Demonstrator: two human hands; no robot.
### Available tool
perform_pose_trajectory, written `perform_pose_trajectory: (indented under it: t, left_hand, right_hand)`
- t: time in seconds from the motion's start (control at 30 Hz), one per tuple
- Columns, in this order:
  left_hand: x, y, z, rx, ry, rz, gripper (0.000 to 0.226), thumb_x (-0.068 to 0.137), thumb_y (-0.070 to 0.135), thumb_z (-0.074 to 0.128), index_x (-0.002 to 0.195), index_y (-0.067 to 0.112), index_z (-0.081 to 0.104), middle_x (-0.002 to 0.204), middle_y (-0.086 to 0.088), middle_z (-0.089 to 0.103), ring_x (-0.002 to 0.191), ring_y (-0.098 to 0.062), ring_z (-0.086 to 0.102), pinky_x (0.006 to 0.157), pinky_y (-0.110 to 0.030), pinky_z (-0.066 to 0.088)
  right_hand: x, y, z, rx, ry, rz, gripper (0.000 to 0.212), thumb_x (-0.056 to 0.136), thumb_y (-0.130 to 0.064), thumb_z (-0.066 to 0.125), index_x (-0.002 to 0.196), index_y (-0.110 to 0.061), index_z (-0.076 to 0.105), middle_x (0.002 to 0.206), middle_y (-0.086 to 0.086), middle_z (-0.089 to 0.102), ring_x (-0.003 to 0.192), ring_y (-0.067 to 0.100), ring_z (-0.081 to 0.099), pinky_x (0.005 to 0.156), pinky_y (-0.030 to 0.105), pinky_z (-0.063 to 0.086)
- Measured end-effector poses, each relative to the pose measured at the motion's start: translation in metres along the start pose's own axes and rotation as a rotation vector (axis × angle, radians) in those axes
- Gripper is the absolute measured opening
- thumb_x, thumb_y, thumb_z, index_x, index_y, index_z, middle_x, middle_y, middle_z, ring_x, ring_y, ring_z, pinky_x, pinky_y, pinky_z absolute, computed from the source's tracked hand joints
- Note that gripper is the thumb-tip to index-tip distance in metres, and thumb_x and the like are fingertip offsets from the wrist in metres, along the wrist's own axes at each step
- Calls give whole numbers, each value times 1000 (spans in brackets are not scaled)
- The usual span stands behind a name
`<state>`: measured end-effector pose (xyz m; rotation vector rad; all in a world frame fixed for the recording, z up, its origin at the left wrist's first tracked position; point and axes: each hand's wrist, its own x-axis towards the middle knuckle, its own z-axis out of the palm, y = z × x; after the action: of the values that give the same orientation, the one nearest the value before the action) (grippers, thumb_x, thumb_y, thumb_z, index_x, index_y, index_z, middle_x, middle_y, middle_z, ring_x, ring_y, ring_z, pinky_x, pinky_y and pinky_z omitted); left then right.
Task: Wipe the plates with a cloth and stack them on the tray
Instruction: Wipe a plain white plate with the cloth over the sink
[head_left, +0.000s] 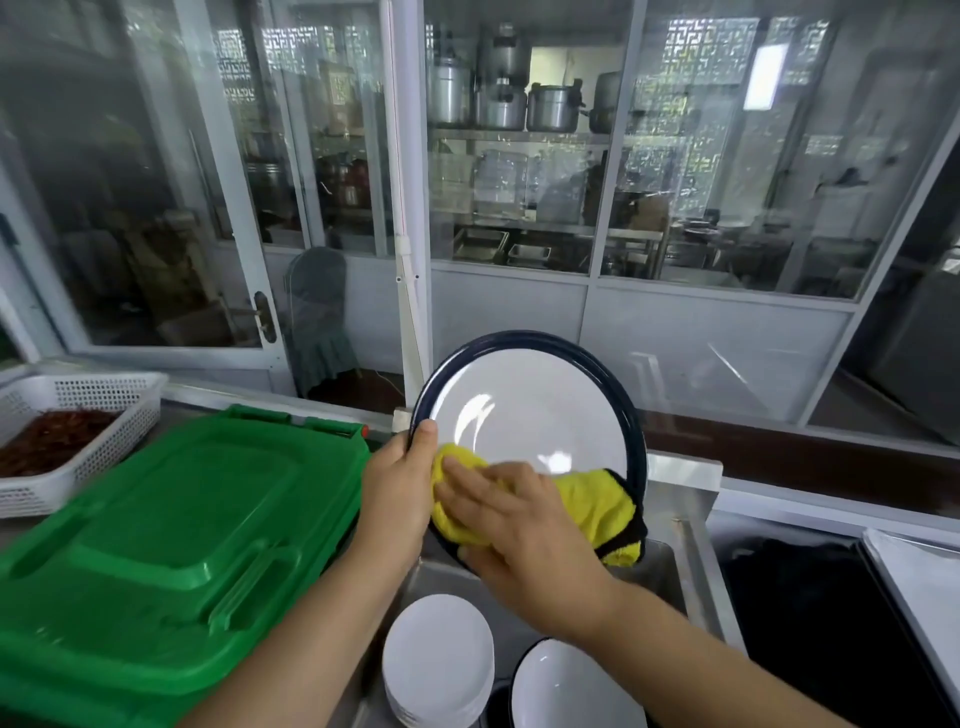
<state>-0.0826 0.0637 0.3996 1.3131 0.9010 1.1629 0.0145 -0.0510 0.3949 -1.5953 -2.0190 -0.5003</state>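
A white plate with a dark blue rim (540, 405) is held tilted upright above the sink. My left hand (400, 478) grips its left edge, thumb on the rim. My right hand (514, 525) presses a yellow cloth (592, 499) flat against the plate's lower face, fingers spread and pointing left. The cloth's dark-edged end hangs over the plate's lower right rim. Below, in the steel sink (670, 566), lie a stack of small white plates (439, 660) and a blue-rimmed white plate (571, 691).
A large green plastic lid or crate (171, 551) fills the counter on the left. Behind it stands a white perforated basket (83, 415) with dried red chillies. A dark tray (821, 613) and a white tray (924, 587) sit at the right. Glass partitions rise behind the counter.
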Motion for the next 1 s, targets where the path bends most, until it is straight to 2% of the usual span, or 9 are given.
perform_pose_trajectory:
  t: [0.2,0.3,0.4,0.5,0.63,0.7,0.8,0.87,1.0]
  left_hand:
    - [6,8,-6,35,-10,33,28,94,33,56,78,12,66,82,-22,66,74,-29,57,72,-39,47]
    - [9,14,-9,48,-15,55,29,95,30,56,75,11,63,79,-20,64,73,-24,55,70,-35,43]
    - [9,14,-7,47,6,60,36,95,32,55,74,3,57,71,-18,56,68,-22,48,66,-34,38]
    - [3,8,3,15,56,50,35,95,33,54,79,3,61,79,-28,61,69,-22,51,68,-36,42]
    - [-7,6,13,-29,111,47,26,95,35,52,76,20,63,70,-3,63,66,-19,56,66,-34,44]
    - [-7,12,11,4,101,75,28,95,35,52,73,19,60,67,-1,60,65,-19,55,65,-34,43]
    - [2,31,1,76,8,100,33,94,34,55,77,7,61,72,-8,62,68,-22,54,66,-34,43]
    - [9,49,-5,105,-95,105,35,94,31,57,82,-1,63,75,-10,63,70,-21,56,67,-33,44]
    - [11,84,-7,75,-209,95,20,91,27,63,75,16,68,67,6,71,63,-9,65,65,-26,50]
  right_hand:
    - [-35,21,-9,-92,-97,-98,42,85,-30,57,127,-26,60,143,-11,46,110,21,55,82,36,45]
    - [-51,43,-18,-177,-105,-60,42,82,-28,64,124,-27,63,141,-10,49,109,23,57,85,38,44]
    - [-55,44,-18,-247,-24,54,44,79,-26,66,123,-25,64,137,-9,53,105,25,58,86,35,36]
    - [-44,15,-1,-242,102,117,40,82,-27,57,122,-21,62,134,-7,55,100,27,57,79,37,41]
    - [-33,-13,20,-192,174,129,50,84,-34,57,132,-22,53,143,-6,46,107,26,51,82,36,38]
    - [-37,-3,16,-228,181,64,48,84,-29,59,132,-23,55,143,-5,47,109,25,55,82,36,40]
    - [-54,28,0,-332,235,-47,34,89,-16,58,121,-24,66,134,-3,57,100,25,63,76,36,46]
    - [-63,44,-14,-410,280,-112,29,91,-17,59,117,-25,68,128,-2,61,95,23,64,75,35,46]
    - [-58,43,-23,-483,377,-217,29,90,-19,63,118,-26,60,117,-2,67,86,19,59,68,32,46]
